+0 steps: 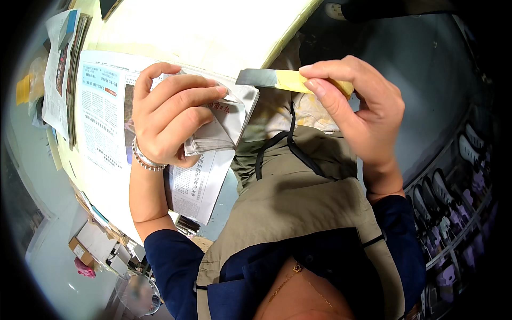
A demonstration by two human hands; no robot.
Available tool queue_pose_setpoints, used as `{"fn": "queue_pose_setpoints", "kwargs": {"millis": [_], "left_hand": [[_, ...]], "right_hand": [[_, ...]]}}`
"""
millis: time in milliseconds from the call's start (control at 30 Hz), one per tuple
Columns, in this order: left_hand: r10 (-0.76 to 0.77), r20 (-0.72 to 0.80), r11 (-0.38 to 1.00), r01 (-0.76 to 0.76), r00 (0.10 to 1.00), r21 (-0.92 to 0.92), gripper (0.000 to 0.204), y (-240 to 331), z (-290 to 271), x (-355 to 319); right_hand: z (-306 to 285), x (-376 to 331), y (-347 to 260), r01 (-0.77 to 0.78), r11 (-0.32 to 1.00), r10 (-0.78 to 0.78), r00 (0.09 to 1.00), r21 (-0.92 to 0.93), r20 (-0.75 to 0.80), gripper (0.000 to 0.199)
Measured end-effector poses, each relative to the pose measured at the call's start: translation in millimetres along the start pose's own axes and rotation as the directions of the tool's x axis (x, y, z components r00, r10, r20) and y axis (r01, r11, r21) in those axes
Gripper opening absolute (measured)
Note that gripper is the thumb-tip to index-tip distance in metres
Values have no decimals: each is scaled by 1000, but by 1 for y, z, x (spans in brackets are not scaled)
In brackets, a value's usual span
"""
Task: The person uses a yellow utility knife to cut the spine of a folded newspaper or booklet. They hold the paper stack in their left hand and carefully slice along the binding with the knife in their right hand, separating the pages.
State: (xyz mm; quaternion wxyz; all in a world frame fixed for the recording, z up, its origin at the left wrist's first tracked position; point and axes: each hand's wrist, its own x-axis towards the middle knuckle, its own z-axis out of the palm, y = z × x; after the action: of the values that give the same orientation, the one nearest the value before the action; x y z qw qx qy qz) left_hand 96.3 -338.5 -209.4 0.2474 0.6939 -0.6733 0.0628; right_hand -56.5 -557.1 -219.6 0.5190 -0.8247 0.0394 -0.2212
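gripping folded newspaper [232, 118] in left hand [173, 109], likely light, floppy | pinching dark blade [257, 78] in right hand [362, 96], likely stiff | hold by yellow handle [290, 81]

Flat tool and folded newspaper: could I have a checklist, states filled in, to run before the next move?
1. Flat tool held: ok, in the right hand.
2. Folded newspaper held: ok, in the left hand.
3. Left fingertips off the tool: ok, a gap shows.
4. Tool touching the folded newspaper: cannot tell; they meet in view, contact unclear.
5. Table bare beneath the left hand: not ok, newspaper sheets lie there.
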Motion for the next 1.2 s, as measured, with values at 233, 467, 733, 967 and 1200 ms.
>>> {"fn": "queue_pose_setpoints", "kwargs": {"millis": [233, 467, 733, 967, 1200], "left_hand": [[10, 10, 999, -10, 1000, -43, 18, -3, 2, 2], [22, 8, 997, -21, 1000, -80, 22, -6, 5, 2], [35, 20, 996, -33, 999, -77, 22, -7, 7, -1], [32, 36, 990, -27, 999, -137, 27, -11, 8, 1], [-6, 26, 982, 11, 1000, -187, 31, -11, 11, 1]], "right_hand": [[-8, 25, -7, 9, 999, 0, 980, -43, 199, 8], [-12, 51, -16, 184, 972, -127, 936, -147, 327, 7], [-13, 59, -16, 160, 977, -84, 895, -139, 437, 11], [-20, 91, -6, -86, 990, 137, 739, -109, 660, 21], [6, 85, 27, -441, 897, 263, 585, 29, 767, 21]]}}
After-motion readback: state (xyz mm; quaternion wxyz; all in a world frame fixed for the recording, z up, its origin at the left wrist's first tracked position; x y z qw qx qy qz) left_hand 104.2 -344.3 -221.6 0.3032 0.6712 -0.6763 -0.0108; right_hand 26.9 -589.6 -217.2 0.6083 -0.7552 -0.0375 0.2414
